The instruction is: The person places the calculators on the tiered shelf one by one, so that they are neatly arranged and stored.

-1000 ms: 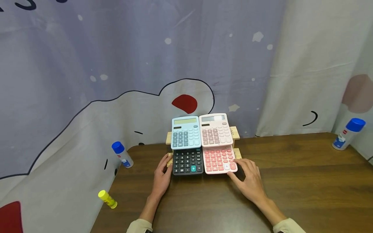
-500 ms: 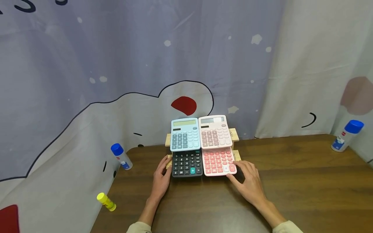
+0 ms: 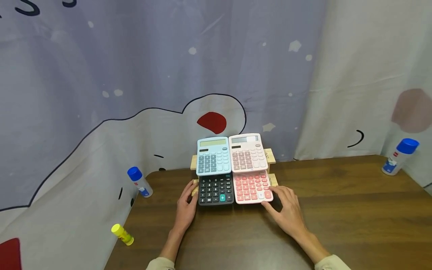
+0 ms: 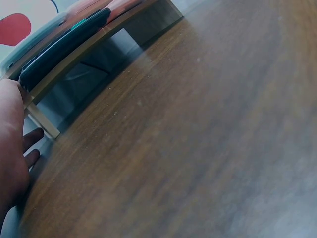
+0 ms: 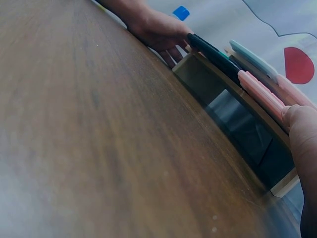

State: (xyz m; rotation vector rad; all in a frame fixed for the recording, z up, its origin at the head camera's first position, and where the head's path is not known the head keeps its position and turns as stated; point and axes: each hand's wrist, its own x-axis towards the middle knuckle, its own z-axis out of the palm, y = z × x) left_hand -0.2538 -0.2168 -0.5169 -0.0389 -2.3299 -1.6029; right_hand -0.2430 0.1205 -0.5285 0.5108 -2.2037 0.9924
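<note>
A two-tier wooden stand (image 3: pixel 271 156) holds calculators in two rows. On its upper tier lie a light blue calculator (image 3: pixel 225 165) and a pale pink calculator (image 3: pixel 261 164). The lower tier bears a black calculator (image 3: pixel 216 189) at left and a pink calculator (image 3: pixel 253 187) at right. My left hand (image 3: pixel 185 210) rests at the stand's left end, thumb beside the black calculator; in the left wrist view its lower fingers (image 4: pixel 32 140) hang loosely by the stand's leg (image 4: pixel 44 121). At the pink calculator's lower right corner, my right hand (image 3: pixel 288 212) pinches with thumb and index finger.
Left of the stand is a blue-capped glue stick (image 3: pixel 140 182), with a yellow glue stick (image 3: pixel 122 234) nearer. Another blue-capped glue stick (image 3: pixel 399 157) stands at the far right of the brown wooden table (image 3: pixel 354 202). A printed curtain (image 3: pixel 152 75) hangs behind.
The head view has shifted slightly, moving the whole scene a little down and left. Both hands and all the calculators keep their places on the stand.
</note>
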